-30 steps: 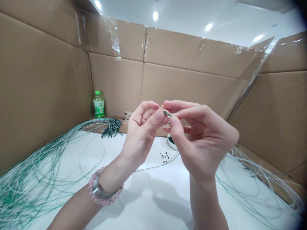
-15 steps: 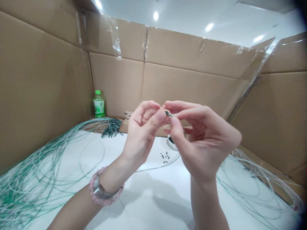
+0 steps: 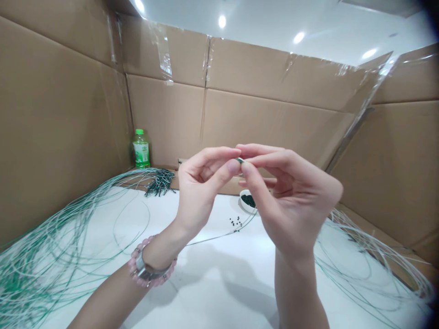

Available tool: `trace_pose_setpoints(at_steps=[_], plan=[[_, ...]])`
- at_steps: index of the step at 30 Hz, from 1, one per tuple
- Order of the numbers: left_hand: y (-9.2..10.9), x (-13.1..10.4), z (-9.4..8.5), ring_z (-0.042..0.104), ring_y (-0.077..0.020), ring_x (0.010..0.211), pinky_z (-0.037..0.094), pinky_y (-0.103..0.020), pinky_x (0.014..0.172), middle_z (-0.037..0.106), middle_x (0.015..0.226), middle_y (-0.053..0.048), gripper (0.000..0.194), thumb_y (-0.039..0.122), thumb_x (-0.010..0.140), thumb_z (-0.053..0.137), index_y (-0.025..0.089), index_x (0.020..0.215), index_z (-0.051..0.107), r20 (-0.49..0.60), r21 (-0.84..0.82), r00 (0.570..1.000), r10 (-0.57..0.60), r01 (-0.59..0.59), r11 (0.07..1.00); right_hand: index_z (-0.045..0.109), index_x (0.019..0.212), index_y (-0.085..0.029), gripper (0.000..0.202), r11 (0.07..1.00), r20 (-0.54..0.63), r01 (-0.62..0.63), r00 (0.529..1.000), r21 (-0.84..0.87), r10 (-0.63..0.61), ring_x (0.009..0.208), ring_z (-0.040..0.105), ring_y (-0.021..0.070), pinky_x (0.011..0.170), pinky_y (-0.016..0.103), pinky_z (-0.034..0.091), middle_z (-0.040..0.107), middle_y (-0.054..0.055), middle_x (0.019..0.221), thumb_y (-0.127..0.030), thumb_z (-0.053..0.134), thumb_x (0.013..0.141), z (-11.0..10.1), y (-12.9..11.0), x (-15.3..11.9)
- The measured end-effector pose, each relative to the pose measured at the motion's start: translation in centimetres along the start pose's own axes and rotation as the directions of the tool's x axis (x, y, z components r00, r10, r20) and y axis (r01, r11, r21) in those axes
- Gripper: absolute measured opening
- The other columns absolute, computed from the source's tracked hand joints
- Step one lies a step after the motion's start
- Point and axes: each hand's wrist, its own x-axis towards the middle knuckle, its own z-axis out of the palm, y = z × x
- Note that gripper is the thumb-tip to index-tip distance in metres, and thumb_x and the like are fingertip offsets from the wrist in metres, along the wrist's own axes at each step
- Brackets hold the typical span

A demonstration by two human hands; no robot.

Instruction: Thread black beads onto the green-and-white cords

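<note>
Raised above the table, both hands meet fingertip to fingertip. My left hand [image 3: 209,178], wearing a pink bead bracelet and a metal band at the wrist, pinches the end of a green and white wire [image 3: 240,160]. Thumb and index finger of my right hand [image 3: 288,192] grip the same wire just beside it. Most of the wire near the fingers is hidden; a length of it hangs down behind my right hand and runs over the table. Beyond the hands are a white bowl [image 3: 243,204] of small black pieces and several loose black bits [image 3: 236,222].
A large bundle of green and white wires [image 3: 51,237] lies at the left, its dark-tipped ends [image 3: 160,182] gathered at the back. More wires [image 3: 373,256] lie at the right. A green bottle [image 3: 141,151] stands in the back left corner. Cardboard walls [image 3: 274,119] surround the white table [image 3: 212,292].
The left fingers have straightened somewhat and both hands' fingertips have drawn closer over the wire. The right hand has shifted slightly, showing more of the bowl. The hanging wire has moved a little.
</note>
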Motion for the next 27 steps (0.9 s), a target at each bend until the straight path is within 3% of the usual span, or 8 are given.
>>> trace_pose_setpoints(at_steps=[6, 16, 21, 27], plan=[[-0.3, 0.3, -0.3, 0.068, -0.0041, 0.070, 0.057, -0.010, 0.069, 0.073, 0.079, 0.005, 0.006, 0.022, 0.079, 0.071, 0.026, 0.081, 0.075, 0.019, 0.054, 1.000, 0.018, -0.019, 0.998, 0.069, 0.077, -0.023, 0.014, 0.999, -0.009, -0.035, 0.999, 0.002, 0.035, 0.074, 0.070, 0.0151, 0.054, 0.024, 0.060, 0.073, 0.000, 0.082, -0.010, 0.066, 0.080, 0.0, 0.4, 0.1], [0.5, 1.0, -1.0, 0.065, -0.0060, 0.058, 0.055, -0.014, 0.057, 0.071, 0.070, 0.002, 0.001, 0.020, 0.077, 0.073, 0.022, 0.077, 0.073, 0.100, 0.249, 0.989, 0.112, -0.134, 0.959, 0.069, 0.071, -0.022, 0.013, 0.991, 0.077, -0.111, 0.991, 0.080, 0.105, 0.059, 0.066, 0.0112, 0.036, 0.016, 0.045, 0.071, -0.002, 0.071, -0.011, 0.069, 0.077, -0.6, 0.4, 1.0], [0.8, 1.0, -1.0, 0.063, -0.0061, 0.053, 0.054, -0.015, 0.053, 0.069, 0.064, 0.003, 0.007, 0.026, 0.074, 0.076, 0.021, 0.075, 0.071, 0.092, 0.251, 0.991, 0.095, -0.115, 0.961, 0.071, 0.071, -0.024, 0.017, 0.996, 0.058, -0.055, 0.997, 0.063, 0.052, 0.052, 0.063, 0.0095, 0.035, 0.016, 0.043, 0.067, -0.005, 0.059, -0.008, 0.069, 0.077, -0.4, 0.5, 0.9], [0.9, 1.3, -1.3, 0.062, -0.0066, 0.051, 0.054, -0.016, 0.051, 0.068, 0.062, 0.003, 0.017, 0.034, 0.072, 0.077, 0.020, 0.073, 0.068, 0.079, 0.233, 0.997, 0.008, -0.026, 0.972, 0.072, 0.075, -0.025, 0.017, 0.996, 0.048, -0.042, 0.998, 0.077, 0.039, 0.054, 0.064, 0.0100, 0.038, 0.016, 0.051, 0.069, -0.004, 0.063, -0.008, 0.069, 0.077, -0.3, 0.4, 0.7]])
